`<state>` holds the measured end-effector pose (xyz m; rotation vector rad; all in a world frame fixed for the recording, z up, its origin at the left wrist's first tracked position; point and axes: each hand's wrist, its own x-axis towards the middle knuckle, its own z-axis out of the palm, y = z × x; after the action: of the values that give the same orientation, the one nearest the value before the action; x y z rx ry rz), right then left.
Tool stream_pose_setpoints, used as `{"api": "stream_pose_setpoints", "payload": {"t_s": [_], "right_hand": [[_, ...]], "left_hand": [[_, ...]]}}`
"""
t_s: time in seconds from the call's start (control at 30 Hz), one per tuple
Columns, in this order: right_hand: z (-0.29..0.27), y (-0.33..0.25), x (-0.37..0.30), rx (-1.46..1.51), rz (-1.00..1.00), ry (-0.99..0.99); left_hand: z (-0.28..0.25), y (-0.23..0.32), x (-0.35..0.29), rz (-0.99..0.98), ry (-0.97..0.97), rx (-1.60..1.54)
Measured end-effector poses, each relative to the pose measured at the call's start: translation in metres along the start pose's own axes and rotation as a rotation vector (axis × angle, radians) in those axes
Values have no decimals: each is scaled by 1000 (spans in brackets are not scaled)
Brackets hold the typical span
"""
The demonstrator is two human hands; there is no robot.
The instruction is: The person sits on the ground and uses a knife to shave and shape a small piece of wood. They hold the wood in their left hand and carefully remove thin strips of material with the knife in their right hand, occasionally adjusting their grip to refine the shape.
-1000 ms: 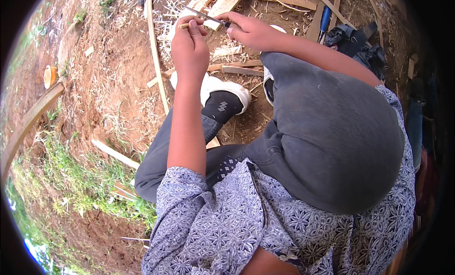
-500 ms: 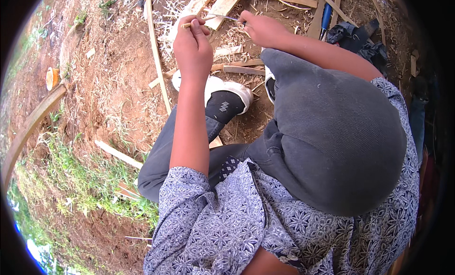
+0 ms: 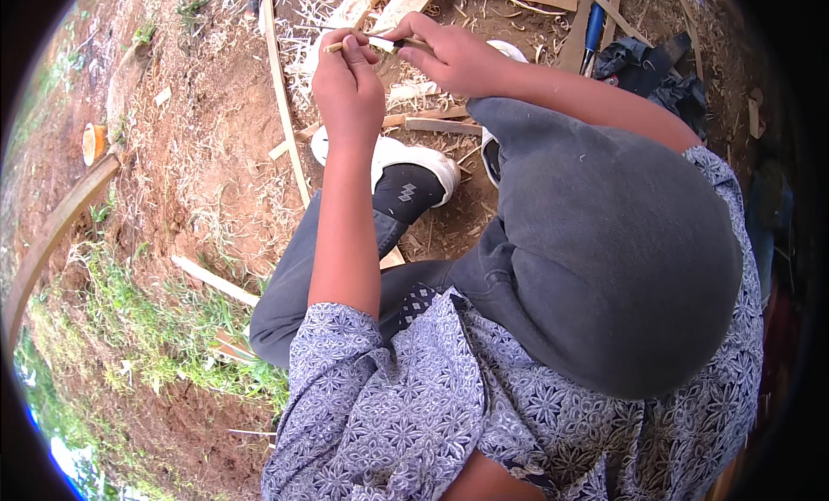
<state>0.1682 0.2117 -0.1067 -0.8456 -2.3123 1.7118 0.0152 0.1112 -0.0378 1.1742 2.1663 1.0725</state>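
My left hand (image 3: 352, 82) is closed around a thin pale wooden stick (image 3: 333, 48), whose cut end sticks out past the thumb. My right hand (image 3: 453, 59) grips a knife (image 3: 382, 38) by its dark handle, mostly hidden in the fingers. Its narrow blade points left, along the stick and close to my left fingertips. Whether the edge touches the wood is too small to tell. Both hands are held out in front, above my bent legs and a black-and-white shoe (image 3: 414, 186).
Wood shavings and flat wooden strips (image 3: 445, 126) lie on the bare soil around the hands. A blue-handled tool (image 3: 594, 31) rests beside black plastic (image 3: 639, 65) at upper right. A long curved strip (image 3: 56, 233) and an orange container (image 3: 94, 144) are at left.
My right hand has moved left toward my left hand, and the knife blade now reaches past the left fingers. My left hand, still holding the stick, has barely shifted.
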Motion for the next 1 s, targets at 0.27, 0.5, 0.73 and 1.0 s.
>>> {"api": "stream_pose_setpoints", "payload": {"t_s": [0.27,0.5,0.73,1.0], "right_hand": [[-3,-12,-1,-28,-109,43],[2,6,-11,48,-84,81],[-5,13,-5,-27,136,-47],[-7,-14,5,-30,36,-29]], "left_hand": [[2,2,-1,17,-19,21],[2,1,1,23,-11,23],[3,5,0,2,-44,37],[1,0,-3,2,-40,50]]}}
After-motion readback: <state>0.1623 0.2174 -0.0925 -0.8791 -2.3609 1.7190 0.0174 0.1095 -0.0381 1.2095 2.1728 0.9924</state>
